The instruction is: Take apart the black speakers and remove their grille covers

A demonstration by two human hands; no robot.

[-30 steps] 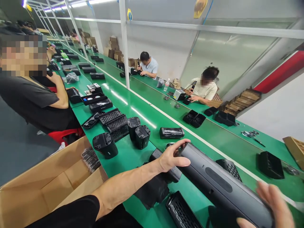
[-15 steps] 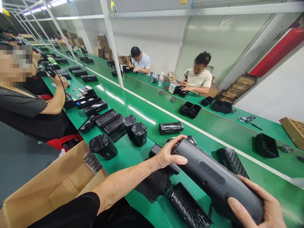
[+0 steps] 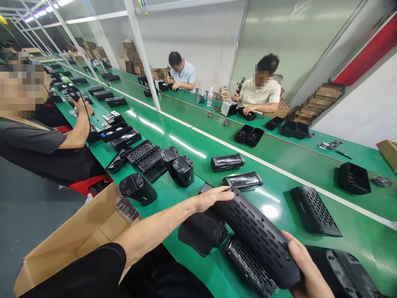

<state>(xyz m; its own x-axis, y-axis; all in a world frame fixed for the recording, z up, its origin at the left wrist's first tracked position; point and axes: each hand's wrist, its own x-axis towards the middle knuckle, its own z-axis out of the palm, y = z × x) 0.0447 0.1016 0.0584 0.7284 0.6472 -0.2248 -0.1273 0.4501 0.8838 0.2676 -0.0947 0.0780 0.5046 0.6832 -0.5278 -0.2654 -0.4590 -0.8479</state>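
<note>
My right hand (image 3: 305, 269) is closed round the near end of a long black perforated cover (image 3: 257, 234), which slants across the green bench (image 3: 173, 198). My left hand (image 3: 214, 198) reaches out to its far end, fingers stretched flat on top of it. Under the cover lies a second perforated black part (image 3: 248, 265). A black cloth (image 3: 201, 229) sits just below my left wrist. A black housing with screw posts (image 3: 347, 269) lies at the lower right, beside my right hand.
Two small black speakers (image 3: 227, 162) (image 3: 242, 181) and a flat grille (image 3: 314, 209) lie on the belt beyond. Upright black housings (image 3: 181, 169) stand to the left. An open cardboard box (image 3: 77, 236) is at the lower left. A person in black sits left; two people work across.
The smooth black housing that both hands held is out of them. A perforated cover is now between my hands. The view has dropped slightly.
</note>
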